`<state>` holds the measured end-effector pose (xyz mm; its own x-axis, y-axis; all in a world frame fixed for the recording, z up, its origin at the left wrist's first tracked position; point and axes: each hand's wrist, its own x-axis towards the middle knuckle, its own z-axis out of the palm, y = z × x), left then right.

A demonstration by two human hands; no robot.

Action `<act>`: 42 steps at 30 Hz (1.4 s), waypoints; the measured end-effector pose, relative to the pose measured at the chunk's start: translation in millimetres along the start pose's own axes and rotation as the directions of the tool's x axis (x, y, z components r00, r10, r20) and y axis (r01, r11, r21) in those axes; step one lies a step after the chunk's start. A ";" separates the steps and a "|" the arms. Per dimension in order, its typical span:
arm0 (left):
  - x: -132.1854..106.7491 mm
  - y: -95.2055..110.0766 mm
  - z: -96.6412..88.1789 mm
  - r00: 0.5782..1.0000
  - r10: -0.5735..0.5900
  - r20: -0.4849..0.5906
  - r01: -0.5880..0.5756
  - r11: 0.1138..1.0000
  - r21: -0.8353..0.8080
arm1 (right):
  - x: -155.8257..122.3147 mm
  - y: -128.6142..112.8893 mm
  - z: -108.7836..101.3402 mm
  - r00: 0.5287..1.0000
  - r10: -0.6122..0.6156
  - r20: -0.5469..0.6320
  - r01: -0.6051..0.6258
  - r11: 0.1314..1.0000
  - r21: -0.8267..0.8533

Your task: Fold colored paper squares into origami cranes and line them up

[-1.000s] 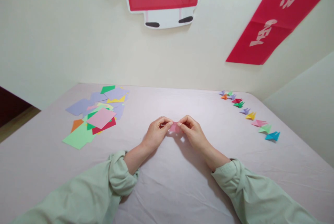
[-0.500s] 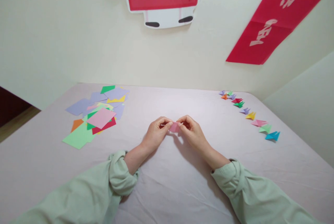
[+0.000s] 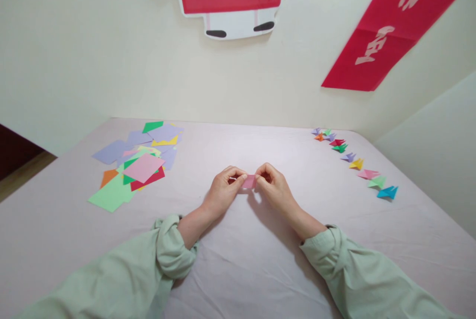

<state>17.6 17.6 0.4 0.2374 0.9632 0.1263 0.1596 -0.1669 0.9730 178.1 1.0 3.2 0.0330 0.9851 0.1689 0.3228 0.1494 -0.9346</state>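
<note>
A small piece of pink paper (image 3: pixel 249 181) is held up between my hands, just above the table. My left hand (image 3: pixel 225 186) pinches its left edge between thumb and forefinger. On the right edge, my right hand (image 3: pixel 273 186) grips it the same way. The paper looks folded into a small rectangle, though the fingertips cover its upper corners. Both hands cast a shadow on the cloth below.
Loose coloured paper sheets (image 3: pixel 145 167) lie in a pile on the left of the cloth-covered table (image 3: pixel 230 269). Several small folded paper figures (image 3: pixel 368 174) run in a slanting row along the right. A wall (image 3: pixel 238 86) with red hangings (image 3: pixel 375 46) rises behind.
Both hands keep their pinch on the pink paper. Its face now looks a little flatter and more evenly rectangular; otherwise the view has only shifted slightly.
</note>
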 end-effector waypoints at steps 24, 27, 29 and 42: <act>-2.8 -5.1 0.6 0.974 0.221 0.058 -0.228 0.950 0.213 | -6.2 -1.1 1.6 0.977 -0.190 0.099 0.210 0.945 -0.249; -4.7 -3.6 -0.3 0.961 0.260 0.095 -0.276 0.916 0.292 | -8.6 -2.9 1.9 0.969 -0.212 0.127 0.241 0.918 -0.314; -4.9 -3.4 -0.5 0.958 0.263 0.111 -0.286 0.904 0.317 | -9.5 -3.6 1.8 0.966 -0.217 0.139 0.251 0.912 -0.324; 3.7 -9.8 -1.4 0.994 0.074 -0.081 -0.067 0.993 0.092 | 0.6 8.9 -3.6 0.978 -0.187 0.088 0.206 0.918 -0.339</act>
<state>15.6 23.2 -8.4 0.1706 0.9619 0.2136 0.2313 -0.2498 0.9403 184.4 2.6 -3.9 -0.1112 0.9433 0.3128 0.6241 0.3112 -0.7167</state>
